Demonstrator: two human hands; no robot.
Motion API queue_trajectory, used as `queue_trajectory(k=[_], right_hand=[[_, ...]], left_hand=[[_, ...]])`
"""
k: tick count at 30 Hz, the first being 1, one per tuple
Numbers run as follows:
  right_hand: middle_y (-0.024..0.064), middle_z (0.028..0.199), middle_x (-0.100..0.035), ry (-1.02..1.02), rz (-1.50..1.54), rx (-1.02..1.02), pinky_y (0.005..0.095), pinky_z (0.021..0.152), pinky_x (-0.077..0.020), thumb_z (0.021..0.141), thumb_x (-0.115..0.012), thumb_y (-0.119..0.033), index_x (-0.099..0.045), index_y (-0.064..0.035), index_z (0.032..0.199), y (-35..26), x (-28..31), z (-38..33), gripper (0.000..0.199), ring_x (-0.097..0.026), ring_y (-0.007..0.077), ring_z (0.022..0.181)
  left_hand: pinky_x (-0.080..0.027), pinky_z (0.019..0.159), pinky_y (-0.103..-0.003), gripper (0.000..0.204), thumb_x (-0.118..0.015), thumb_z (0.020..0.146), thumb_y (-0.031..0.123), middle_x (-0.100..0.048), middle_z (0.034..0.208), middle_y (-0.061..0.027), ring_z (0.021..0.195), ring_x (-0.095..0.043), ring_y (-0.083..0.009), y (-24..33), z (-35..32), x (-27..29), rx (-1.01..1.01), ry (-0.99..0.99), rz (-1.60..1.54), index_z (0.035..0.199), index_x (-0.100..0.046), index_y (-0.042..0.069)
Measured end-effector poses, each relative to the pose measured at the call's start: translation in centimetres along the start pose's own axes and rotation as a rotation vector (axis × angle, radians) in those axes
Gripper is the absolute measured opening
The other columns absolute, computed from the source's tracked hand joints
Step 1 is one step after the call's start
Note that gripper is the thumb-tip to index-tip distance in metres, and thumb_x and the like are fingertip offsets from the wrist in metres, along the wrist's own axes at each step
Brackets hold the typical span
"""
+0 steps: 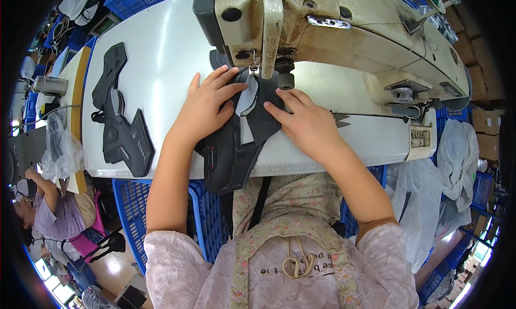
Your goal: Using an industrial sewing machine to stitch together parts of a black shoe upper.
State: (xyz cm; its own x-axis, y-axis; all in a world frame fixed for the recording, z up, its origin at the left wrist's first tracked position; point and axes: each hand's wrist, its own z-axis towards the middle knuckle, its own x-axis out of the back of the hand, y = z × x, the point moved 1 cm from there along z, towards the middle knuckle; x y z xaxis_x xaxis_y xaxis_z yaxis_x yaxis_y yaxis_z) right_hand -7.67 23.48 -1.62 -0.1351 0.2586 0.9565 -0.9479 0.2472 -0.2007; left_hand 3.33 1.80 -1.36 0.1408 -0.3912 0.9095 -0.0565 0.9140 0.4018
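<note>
From the head view, a black piece (231,147) lies partly under the presser foot (254,70); left of that foot, the left hand (207,104) rests its fingers spread on it; right of the foot, the right hand's (309,125) lie unclenched; far left on the surface (166,56), black parts (126,139)

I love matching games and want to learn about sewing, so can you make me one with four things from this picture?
Things:
1. left hand
2. right hand
3. basket
4. apron

Places, colours and patterns:
A. blue, with open gaps in its sides
B. on the right part of the black piece by the sewing machine
C. covered with flowers
D. on the left part of that same black piece

Right pairs: 1-D, 2-B, 3-A, 4-C
</note>
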Motion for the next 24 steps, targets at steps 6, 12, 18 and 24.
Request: queue_trajectory(k=[6,12,18,24], right_hand=[[0.0122,0.129,-0.06,0.051,-0.028,-0.023,0.0334,0.074,-0.0582,0.078,-0.066,-0.014,-0.068,-0.018,0.119,-0.7,-0.6,0.4,0.042,-0.055,0.0248,0.119],[0.0125,0.129,-0.059,0.061,-0.033,-0.033,0.0344,0.077,-0.058,0.077,-0.066,-0.013,-0.069,-0.0177,0.119,-0.7,-0.8,0.5,0.042,-0.055,0.0257,0.12],[0.0128,0.127,-0.06,0.055,-0.017,-0.036,0.0357,0.079,-0.0578,0.077,-0.067,-0.013,-0.069,-0.0176,0.119,-0.8,-0.8,0.5,0.043,-0.055,0.0266,0.121],[0.0131,0.126,-0.06,0.064,-0.013,-0.04,0.0353,0.08,-0.0578,0.078,-0.066,-0.013,-0.069,-0.0172,0.118,-1.0,-0.9,0.5,0.041,-0.055,0.0273,0.12]], left_hand=[[-0.023,0.11,-0.067,0.044,-0.059,0.082,0.007,-0.055,0.141,-0.0062,0.14,-0.039,-0.027,-0.7,0.2,-0.1,0.007,-0.014,0.104,0.122,-0.069,0.022],[-0.019,0.111,-0.066,0.052,-0.056,0.077,0.001,-0.056,0.135,-0.009,0.134,-0.042,-0.0301,-1.1,0.4,-0.2,-0.029,-0.006,0.097,0.125,-0.066,0.017],[-0.018,0.112,-0.066,0.051,-0.056,0.078,0.001,-0.057,0.132,-0.0116,0.132,-0.043,-0.0311,-1.1,0.4,-0.1,-0.041,0.009,0.089,0.125,-0.067,0.018],[-0.017,0.113,-0.064,0.051,-0.057,0.078,0.002,-0.057,0.131,-0.0136,0.131,-0.044,-0.0317,-1.3,0.5,0.1,-0.053,0.007,0.067,0.125,-0.067,0.018]])
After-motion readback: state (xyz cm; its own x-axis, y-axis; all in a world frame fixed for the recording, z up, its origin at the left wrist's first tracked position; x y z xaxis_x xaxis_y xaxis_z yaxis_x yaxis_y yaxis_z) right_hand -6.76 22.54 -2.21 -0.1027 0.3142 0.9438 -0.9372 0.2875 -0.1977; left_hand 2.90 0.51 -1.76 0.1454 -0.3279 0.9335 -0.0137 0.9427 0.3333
